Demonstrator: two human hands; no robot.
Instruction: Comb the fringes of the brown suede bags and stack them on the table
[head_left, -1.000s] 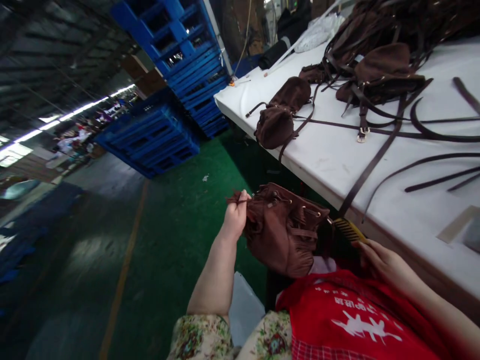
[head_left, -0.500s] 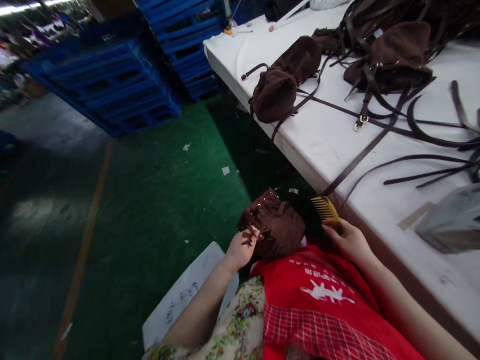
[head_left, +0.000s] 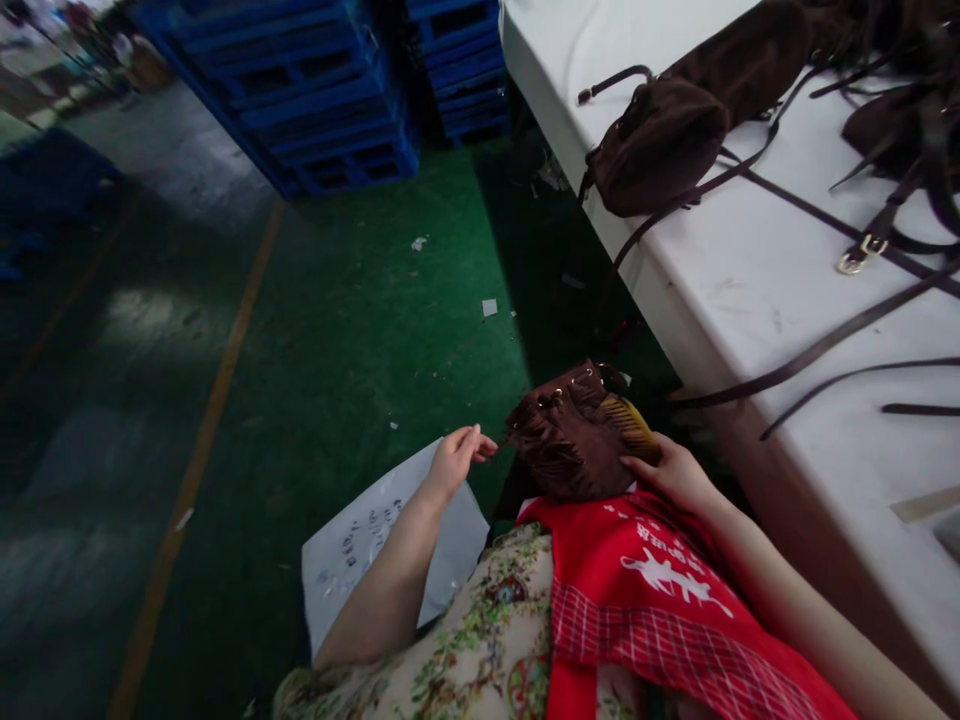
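Observation:
A dark brown fringed bag with metal eyelets along its top edge rests on my lap, against the red apron. My right hand is closed on a yellow wide-toothed comb, whose teeth lie against the bag's right side. Just left of the bag, my left hand hangs in the air with its fingers loosely curled and apart. I see nothing in it, and a small gap separates it from the fringe.
On the right stands a white table bearing more brown bags and dark straps, one hanging over its edge. Blue pallets are stacked ahead. A white sheet with writing is beside my left arm. Paper scraps dot the green floor.
The comb has moved left from beside the bag onto its right side. My left hand has let go of the fringe and drawn away leftward. The view has turned, shifting the table rightward.

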